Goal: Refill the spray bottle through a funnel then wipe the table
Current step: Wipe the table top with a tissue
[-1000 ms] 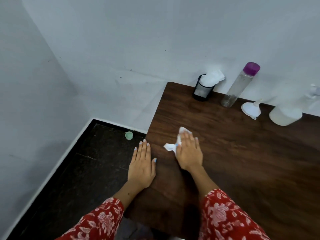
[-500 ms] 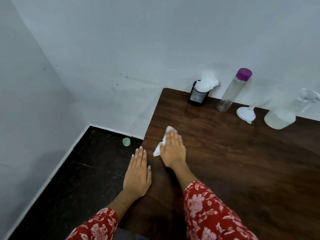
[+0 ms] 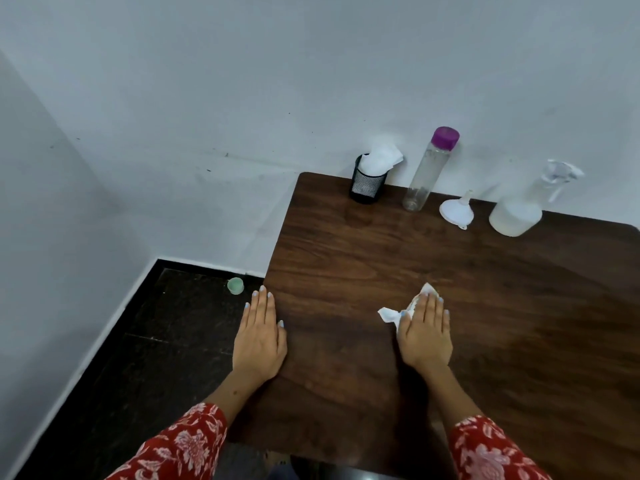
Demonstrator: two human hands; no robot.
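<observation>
My right hand (image 3: 425,336) lies flat on a crumpled white tissue (image 3: 391,313), pressing it onto the dark wooden table (image 3: 346,258). Only the tissue's left and far edges show past the fingers. My left hand (image 3: 259,336) rests flat and empty on the table's left edge, fingers together. At the back by the wall stand a white spray bottle (image 3: 519,211) with its trigger head on, a small white funnel (image 3: 456,210) lying on its side, and a clear bottle (image 3: 429,169) with a purple cap.
A black mesh cup (image 3: 366,185) holding white tissues stands at the table's back left corner. A white wall runs behind the table and along the left. A small green cap (image 3: 236,285) lies on the dark floor left of the table.
My right hand has slid the tissue to the right across the table, away from my left hand. The left hand stays on the table's edge. The camera has shifted.
</observation>
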